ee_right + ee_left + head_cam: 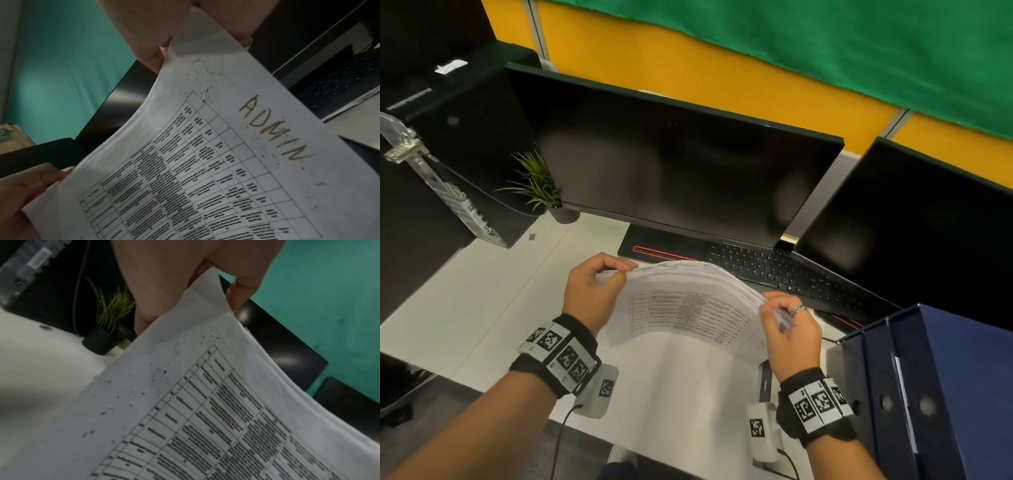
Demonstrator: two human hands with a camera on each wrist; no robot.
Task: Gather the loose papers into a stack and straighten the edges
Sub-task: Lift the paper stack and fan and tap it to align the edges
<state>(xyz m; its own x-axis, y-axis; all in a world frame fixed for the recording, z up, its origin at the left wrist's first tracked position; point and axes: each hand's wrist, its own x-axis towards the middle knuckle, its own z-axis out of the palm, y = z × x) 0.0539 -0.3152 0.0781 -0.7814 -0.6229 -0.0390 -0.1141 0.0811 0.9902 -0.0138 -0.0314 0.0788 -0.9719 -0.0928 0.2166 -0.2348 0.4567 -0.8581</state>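
Both wrists, strapped with checkered marker bands, angle inward as the left hand [594, 291] and right hand [789, 329] pinch opposite edges of bowed, printed papers [688, 308] above the white tabletop [482, 308], keyboard [774, 270] at one o'clock.

White desk [482, 308]: plant pot [563, 215] left of the grip, keyboard [774, 270] beyond it, blue binders [928, 377] to its right.

Handwritten "ADMIN" on the top sheet of the papers [236, 146], beside a printed table too blurred to read
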